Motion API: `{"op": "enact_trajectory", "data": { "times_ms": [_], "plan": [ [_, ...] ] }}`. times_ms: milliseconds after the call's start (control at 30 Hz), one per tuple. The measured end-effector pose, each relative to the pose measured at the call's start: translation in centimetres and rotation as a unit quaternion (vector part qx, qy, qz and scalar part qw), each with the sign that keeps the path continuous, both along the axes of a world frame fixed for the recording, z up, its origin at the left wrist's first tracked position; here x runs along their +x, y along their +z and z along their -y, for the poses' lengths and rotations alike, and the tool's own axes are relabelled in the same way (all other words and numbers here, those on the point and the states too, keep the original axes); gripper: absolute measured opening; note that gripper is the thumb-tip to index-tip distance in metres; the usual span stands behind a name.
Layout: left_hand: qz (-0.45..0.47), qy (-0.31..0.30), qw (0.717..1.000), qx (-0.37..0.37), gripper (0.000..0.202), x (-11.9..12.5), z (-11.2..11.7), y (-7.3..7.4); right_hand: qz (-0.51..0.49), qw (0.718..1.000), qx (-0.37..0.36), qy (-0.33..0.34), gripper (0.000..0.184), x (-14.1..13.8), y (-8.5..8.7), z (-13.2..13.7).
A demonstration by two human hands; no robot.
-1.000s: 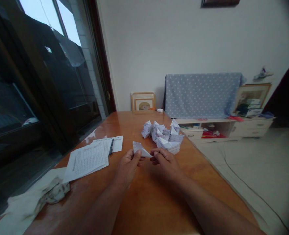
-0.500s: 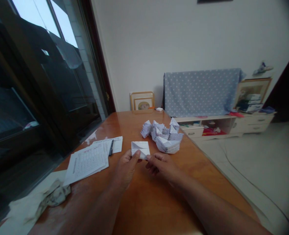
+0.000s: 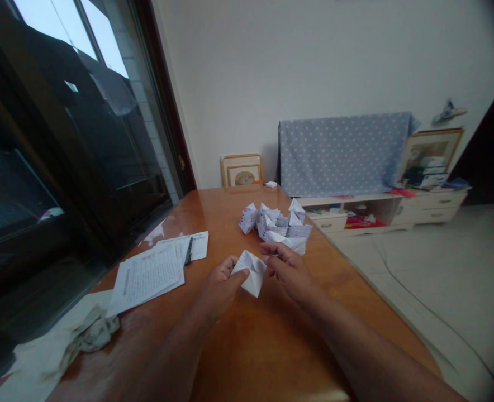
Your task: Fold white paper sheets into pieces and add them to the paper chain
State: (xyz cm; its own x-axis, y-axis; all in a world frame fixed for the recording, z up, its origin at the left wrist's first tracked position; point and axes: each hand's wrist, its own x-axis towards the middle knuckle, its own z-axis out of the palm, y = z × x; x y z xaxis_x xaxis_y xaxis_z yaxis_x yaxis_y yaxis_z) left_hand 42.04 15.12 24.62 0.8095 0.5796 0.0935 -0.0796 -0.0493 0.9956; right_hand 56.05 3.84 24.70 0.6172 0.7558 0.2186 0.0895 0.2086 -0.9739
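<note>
A small folded piece of white lined paper [image 3: 252, 272] sits between both hands above the wooden table [image 3: 255, 340]. My left hand [image 3: 218, 287] pinches its left side with thumb and fingers closed. My right hand [image 3: 288, 270] grips the right side from above, fingers curled on the fold. The paper is spread open like a pocket. Just behind the hands lies a pile of folded paper pieces [image 3: 277, 226].
Printed sheets [image 3: 152, 269] with a dark pen [image 3: 188, 250] lie to the left. A crumpled cloth [image 3: 91, 333] rests at the near left edge. A dark window frame stands left; a low cabinet [image 3: 381, 212] with a dotted cover [image 3: 342, 153] stands beyond the table's right edge.
The flat folded paper has been pulled open into a pocket shape between both hands. The hands moved slightly nearer and lower over the table.
</note>
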Motion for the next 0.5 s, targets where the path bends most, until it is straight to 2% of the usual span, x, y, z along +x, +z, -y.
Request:
{"op": "enact_trajectory", "data": {
  "times_ms": [67, 133, 300, 500],
  "plan": [
    [-0.021, -0.031, 0.999, 0.018, 0.022, -0.03, 0.28, -0.06, -0.033, 0.997, -0.001, 0.069, 0.039, -0.10, 0.28, 0.13],
    [-0.036, -0.054, 0.997, 0.036, 0.026, -0.11, 0.45, -0.06, -0.051, 0.993, -0.003, 0.108, 0.039, -0.26, 0.40, 0.18],
    [-0.062, -0.040, 0.994, 0.075, 0.033, -0.25, 0.42, -0.14, -0.038, 0.993, -0.021, 0.110, 0.024, -0.22, 0.32, 0.21],
    [-0.040, -0.029, 0.995, 0.089, 0.022, -0.21, 0.41, -0.24, -0.037, 0.993, -0.022, 0.111, 0.019, -0.20, 0.35, 0.34]
  ]
}}
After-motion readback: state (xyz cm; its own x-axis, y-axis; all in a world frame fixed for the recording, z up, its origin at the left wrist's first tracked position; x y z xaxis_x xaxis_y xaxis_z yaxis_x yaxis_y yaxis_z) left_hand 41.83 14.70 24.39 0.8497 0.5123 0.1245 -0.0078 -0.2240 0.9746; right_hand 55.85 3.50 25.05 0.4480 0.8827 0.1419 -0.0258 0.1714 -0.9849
